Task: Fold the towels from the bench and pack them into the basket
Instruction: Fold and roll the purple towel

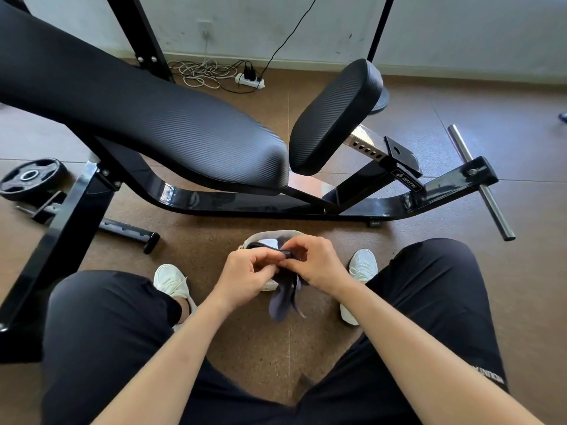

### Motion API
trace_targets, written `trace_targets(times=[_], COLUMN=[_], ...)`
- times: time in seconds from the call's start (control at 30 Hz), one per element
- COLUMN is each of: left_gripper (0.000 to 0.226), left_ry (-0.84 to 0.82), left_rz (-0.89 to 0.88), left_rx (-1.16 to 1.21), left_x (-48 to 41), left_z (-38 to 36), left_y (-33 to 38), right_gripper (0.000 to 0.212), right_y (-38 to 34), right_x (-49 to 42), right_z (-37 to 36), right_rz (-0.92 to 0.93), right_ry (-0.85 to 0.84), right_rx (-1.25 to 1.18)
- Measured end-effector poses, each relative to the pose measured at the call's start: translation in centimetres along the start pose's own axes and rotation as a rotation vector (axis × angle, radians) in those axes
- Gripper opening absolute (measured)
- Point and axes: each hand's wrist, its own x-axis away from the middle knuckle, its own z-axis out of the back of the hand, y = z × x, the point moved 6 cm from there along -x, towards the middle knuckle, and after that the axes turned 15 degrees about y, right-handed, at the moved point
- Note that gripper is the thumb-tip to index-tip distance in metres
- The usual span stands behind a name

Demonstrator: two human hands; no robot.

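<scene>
Between your shoes (171,280), over the basket (276,233): one dark towel (282,302), hanging. Your left hand (245,276) and right hand (316,265) pinch its top edge, fingers curled. Bench (153,118) beyond.

Matte black with fine diagonal ribbing on the back pad (153,118) and the seat pad (334,118). Glossy black on the bench frame (245,204), with small white lettering on one strut; bare silver on its perforated plate (366,147) and the steel bar (481,182). Dusky purple-grey for the towel (283,299). Pale grey-beige round the basket (270,234) rim, a patch of white inside. White sneakers (170,280); black shorts (101,348) with white letters at the right hem. Speckled brown across the floor (260,348), crossed by thin pale seams. Black weight plate (30,177) near the floor's left edge, silver at its hub. White power strip (250,80) with black plugs.
</scene>
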Motion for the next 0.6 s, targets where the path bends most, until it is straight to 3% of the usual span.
trace_targets(times=[0.13,0.2,0.4,0.5,0.6], left_gripper=[0.026,0.018,0.023,0.029,0.029], left_ry=[0.335,0.412,0.158,0.046,0.019], left_rz=[0.060,0.107,0.357,0.333,0.198], left_rx=[-0.080,-0.179,-0.185,-0.223,-0.396], left_x=[-1.1,-1.6,-2.0,-1.6,-1.3], left_z=[3.6,5.1,3.5,1.7,0.9], left_y=[-0.6,-1.3,-4.7,-4.6,-3.9], right_gripper=[0.014,0.013,0.015,0.015,0.014], right_y=[0.4,0.6,0.8,0.7,0.8], right_x=[-0.2,-0.4,-0.5,-0.4,-0.3], right_z=[0.9,1.2,1.8,1.9,2.1], right_rz=[-0.013,-0.014,0.004,0.021,0.032], right_ry=[0.027,0.043,0.053,0.037,0.036], right_rx=[0.002,-0.015,-0.053,-0.049,-0.036])
